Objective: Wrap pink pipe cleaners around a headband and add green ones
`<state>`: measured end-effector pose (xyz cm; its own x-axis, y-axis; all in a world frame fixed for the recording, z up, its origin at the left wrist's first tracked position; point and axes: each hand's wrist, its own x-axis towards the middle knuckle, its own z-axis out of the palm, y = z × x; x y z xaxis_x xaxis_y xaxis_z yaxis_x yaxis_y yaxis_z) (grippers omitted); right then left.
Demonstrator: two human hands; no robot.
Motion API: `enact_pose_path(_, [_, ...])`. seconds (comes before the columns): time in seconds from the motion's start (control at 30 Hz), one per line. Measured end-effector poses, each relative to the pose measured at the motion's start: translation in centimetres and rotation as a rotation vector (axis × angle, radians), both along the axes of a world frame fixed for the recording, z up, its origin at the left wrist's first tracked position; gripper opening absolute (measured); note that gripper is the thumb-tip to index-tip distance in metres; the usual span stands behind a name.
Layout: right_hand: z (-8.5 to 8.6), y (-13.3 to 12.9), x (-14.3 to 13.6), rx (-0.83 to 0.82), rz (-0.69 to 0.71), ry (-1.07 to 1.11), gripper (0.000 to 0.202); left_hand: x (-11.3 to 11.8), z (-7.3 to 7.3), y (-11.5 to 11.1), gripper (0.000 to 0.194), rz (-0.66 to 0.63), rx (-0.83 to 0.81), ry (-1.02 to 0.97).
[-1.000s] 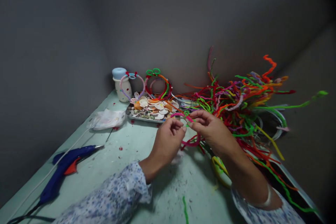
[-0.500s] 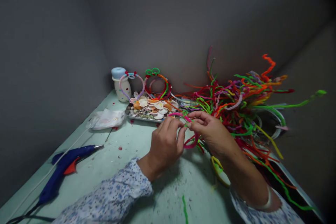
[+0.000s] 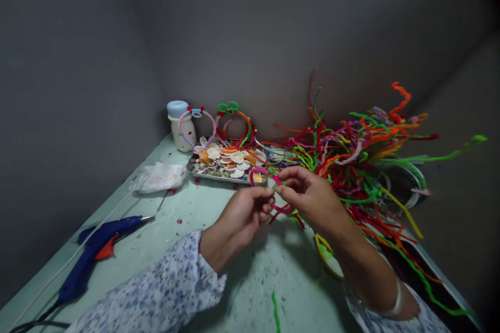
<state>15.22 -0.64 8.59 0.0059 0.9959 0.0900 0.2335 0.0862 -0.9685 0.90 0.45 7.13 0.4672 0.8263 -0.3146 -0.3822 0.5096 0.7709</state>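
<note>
A bright pink pipe-cleaner ring (image 3: 258,170), with a small green pipe-cleaner curl (image 3: 272,170) on it, is held up in front of me. My left hand (image 3: 239,218) is closed, its thumb and forefinger pinching at the ring's near side. From the right, my right hand (image 3: 310,195) pinches the ring by the green piece. My fingers hide part of the ring. Below it on the table lies a yellow and green piece (image 3: 328,257), partly behind my right forearm.
Shells fill a metal tray (image 3: 219,177) ahead, finished headbands (image 3: 234,105) above it. A lidded bottle (image 3: 182,125) and plastic bag (image 3: 160,177) stand left. A blue glue gun (image 3: 97,242) with its cord lies nearer. Tangled pipe cleaners (image 3: 351,151) spread right; a green strand (image 3: 275,312) lies in front.
My left hand has turned so its palm side and curled fingers show, thumb on top. More of the pink ring's left side is visible. The right hand keeps its pinch, barely moved.
</note>
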Motion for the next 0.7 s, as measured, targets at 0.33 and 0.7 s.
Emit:
enact_pose_path(0.33, [0.0, 0.4, 0.8, -0.054, -0.055, 0.090, 0.027, 0.1, -0.9, -0.8, 0.012, 0.354, 0.976, 0.687])
enact_pose_path(0.7, [0.2, 0.2, 0.5, -0.111, -0.052, 0.134, 0.032, -0.9, -1.7, -0.4, 0.013, 0.412, 1.569, 1.086])
